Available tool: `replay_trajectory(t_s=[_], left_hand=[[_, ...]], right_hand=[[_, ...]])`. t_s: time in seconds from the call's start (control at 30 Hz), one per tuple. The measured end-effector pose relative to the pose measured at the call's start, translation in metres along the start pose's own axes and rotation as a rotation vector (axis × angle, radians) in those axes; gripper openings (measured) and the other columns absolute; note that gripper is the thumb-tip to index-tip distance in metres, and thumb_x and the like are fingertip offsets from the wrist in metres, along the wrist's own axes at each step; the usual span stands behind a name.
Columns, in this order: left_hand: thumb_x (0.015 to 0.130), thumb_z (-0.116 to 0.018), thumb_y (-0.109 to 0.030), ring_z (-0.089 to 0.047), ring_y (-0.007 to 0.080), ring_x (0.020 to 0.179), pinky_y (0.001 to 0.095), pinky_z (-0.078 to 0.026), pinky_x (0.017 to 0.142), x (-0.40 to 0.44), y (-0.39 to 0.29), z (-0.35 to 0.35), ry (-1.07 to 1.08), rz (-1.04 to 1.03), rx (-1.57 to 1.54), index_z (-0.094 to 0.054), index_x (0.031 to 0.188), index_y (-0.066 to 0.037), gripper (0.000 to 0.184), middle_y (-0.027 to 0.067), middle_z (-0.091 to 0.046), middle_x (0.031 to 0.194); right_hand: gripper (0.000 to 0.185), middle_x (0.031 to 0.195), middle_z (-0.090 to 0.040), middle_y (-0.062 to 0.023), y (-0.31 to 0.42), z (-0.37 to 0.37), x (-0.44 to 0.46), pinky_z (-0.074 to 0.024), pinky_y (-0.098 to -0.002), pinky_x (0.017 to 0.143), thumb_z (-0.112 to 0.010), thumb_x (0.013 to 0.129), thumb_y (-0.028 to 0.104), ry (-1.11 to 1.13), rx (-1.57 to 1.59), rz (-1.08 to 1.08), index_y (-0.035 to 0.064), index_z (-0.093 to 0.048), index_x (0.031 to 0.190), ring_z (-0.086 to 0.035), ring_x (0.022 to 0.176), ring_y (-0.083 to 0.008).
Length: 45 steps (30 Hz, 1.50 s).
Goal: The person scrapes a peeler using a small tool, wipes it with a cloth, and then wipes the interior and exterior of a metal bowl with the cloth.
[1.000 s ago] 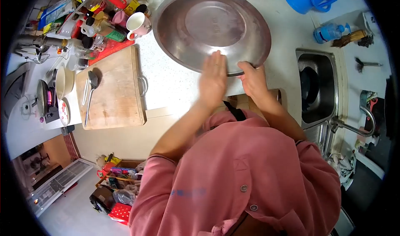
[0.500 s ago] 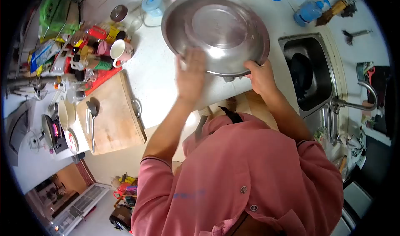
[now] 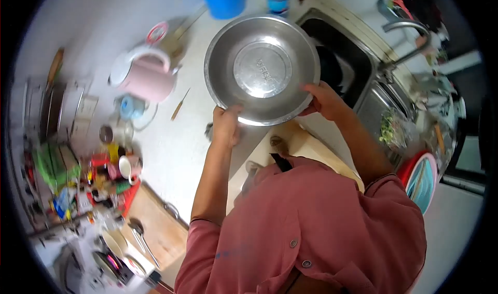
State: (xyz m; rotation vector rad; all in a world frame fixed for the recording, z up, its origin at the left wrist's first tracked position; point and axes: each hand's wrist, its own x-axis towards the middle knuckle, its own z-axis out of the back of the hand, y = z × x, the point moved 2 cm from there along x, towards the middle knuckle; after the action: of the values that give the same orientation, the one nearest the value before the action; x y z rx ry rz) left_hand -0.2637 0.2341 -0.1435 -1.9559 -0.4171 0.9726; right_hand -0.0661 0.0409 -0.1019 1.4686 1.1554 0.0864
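A wide stainless steel basin point(image 3: 282, 99) is held up above the counter, its inside facing me and its round stamped base visible. My left hand point(image 3: 226, 127) grips the near left rim, thumb on the inner side. On the near right rim, my right hand point(image 3: 324, 103) is closed in the same way, with its other fingers hidden beneath the basin. The sink point(image 3: 358, 50) lies just beyond the basin to the right, with something dark in it. A small dark thing, partly hidden, is on the counter beside my left wrist.
A pink kettle point(image 3: 150, 78) and a small knife point(image 3: 180, 105) are on the counter point(image 3: 174, 154) to the left. Nearer lie a cutting board point(image 3: 163, 226) with spoons, a mug point(image 3: 129, 168) and several bottles. A blue bucket point(image 3: 225, 1) stands at the back; the faucet point(image 3: 410, 26) arches right.
My view has swung right toward the sink. My left hand, blurred against the basin before, now holds its rim. The basin now sits closer to the sink.
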Motion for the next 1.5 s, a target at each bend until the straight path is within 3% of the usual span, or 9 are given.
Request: replay_trajectory(t_s=[0.13,0.23,0.47,0.6,0.73,1.13,1.27,1.4,1.5], left_hand=[[0.082,-0.049,0.002,-0.058,0.0157,0.056,0.0266,-0.049,0.043,0.017,-0.001,-0.077,0.029,-0.007,0.073,-0.054,0.094,0.007,0.014,0.0092,-0.06,0.079],[0.082,-0.049,-0.001,-0.065,0.022,0.065,0.0321,-0.059,0.052,0.052,0.025,-0.105,0.129,-0.027,0.188,-0.053,0.102,0.007,0.023,0.0138,-0.063,0.088],[0.082,-0.051,-0.004,-0.067,0.0289,0.077,0.04,-0.061,0.064,0.062,0.026,-0.195,0.163,0.079,0.199,-0.049,0.112,0.01,0.033,0.0196,-0.063,0.097],[0.083,-0.051,-0.004,-0.067,0.0311,0.078,0.0413,-0.061,0.065,0.083,0.028,-0.231,0.219,0.159,0.162,-0.047,0.114,0.01,0.035,0.0207,-0.062,0.098],[0.083,-0.053,-0.005,-0.066,0.0318,0.078,0.0415,-0.061,0.064,0.094,0.032,-0.264,0.205,0.278,0.061,-0.047,0.113,0.01,0.035,0.0204,-0.061,0.098],[0.083,-0.054,-0.003,-0.066,0.0288,0.072,0.0392,-0.06,0.059,0.131,0.102,-0.23,0.397,-0.048,0.304,-0.05,0.102,0.007,0.022,0.0172,-0.06,0.091],[0.063,-0.078,-0.001,-0.065,0.0342,0.09,0.0358,-0.053,0.076,0.09,0.068,-0.242,0.191,0.293,-0.019,-0.064,0.089,-0.002,0.029,0.017,-0.068,0.091],[0.076,-0.066,-0.003,-0.065,0.0318,0.086,0.0391,-0.053,0.069,0.125,0.129,-0.19,0.295,-0.101,0.187,-0.058,0.099,-0.002,0.025,0.015,-0.064,0.096],[0.088,-0.058,-0.014,-0.06,0.0274,0.096,0.0404,-0.055,0.07,0.076,0.079,-0.244,0.212,0.231,-0.148,-0.04,0.126,0.002,0.045,0.0166,-0.055,0.112]], right_hand=[[0.042,0.107,-0.065,-0.0114,0.021,0.155,0.038,-0.0513,-0.0411,0.085,-0.063,0.087,0.033,-0.525,-0.462,0.58,0.0025,-0.06,0.116,-0.062,0.099,-0.029],[0.041,0.112,-0.063,-0.0163,0.049,0.239,0.036,-0.0449,-0.0441,0.093,-0.057,0.091,0.035,-1.009,-1.536,0.947,0.005,-0.059,0.119,-0.054,0.11,-0.0363],[0.031,0.078,-0.061,-0.0192,0.017,0.311,0.046,-0.0434,-0.0495,0.077,-0.062,0.084,0.027,-0.771,-1.699,0.501,0.0019,-0.065,0.067,-0.054,0.082,-0.0396],[0.025,0.068,-0.055,-0.0196,0.01,0.31,0.022,-0.041,-0.0484,0.069,-0.065,0.081,0.019,-0.806,-1.558,0.889,0.0024,-0.063,0.062,-0.051,0.076,-0.0378],[0.016,0.077,-0.057,-0.0161,-0.001,0.329,0.013,-0.0414,-0.0461,0.068,-0.063,0.08,0.012,-0.648,-1.416,0.668,0.0017,-0.063,0.068,-0.051,0.08,-0.0364],[0.051,0.155,-0.024,-0.0128,-0.002,0.284,0.021,-0.0313,-0.0388,0.109,-0.048,0.096,0.009,-0.994,-0.884,0.806,0.0083,-0.035,0.145,-0.025,0.142,-0.0302],[0.059,0.155,-0.017,-0.0151,-0.003,0.276,0.008,-0.027,-0.0449,0.112,-0.05,0.096,0.014,-0.76,-0.493,0.68,0.0077,-0.024,0.149,-0.017,0.143,-0.0325],[0.077,0.152,-0.024,-0.0143,-0.008,0.182,-0.007,-0.0296,-0.0431,0.111,-0.062,0.092,0.025,-0.39,0.072,0.513,0.0099,-0.015,0.151,-0.029,0.138,-0.0286],[0.072,0.139,-0.037,-0.0145,-0.041,0.159,0.04,-0.039,-0.0418,0.104,-0.064,0.087,0.022,-0.157,0.084,0.533,0.0137,-0.023,0.146,-0.042,0.126,-0.0291]])
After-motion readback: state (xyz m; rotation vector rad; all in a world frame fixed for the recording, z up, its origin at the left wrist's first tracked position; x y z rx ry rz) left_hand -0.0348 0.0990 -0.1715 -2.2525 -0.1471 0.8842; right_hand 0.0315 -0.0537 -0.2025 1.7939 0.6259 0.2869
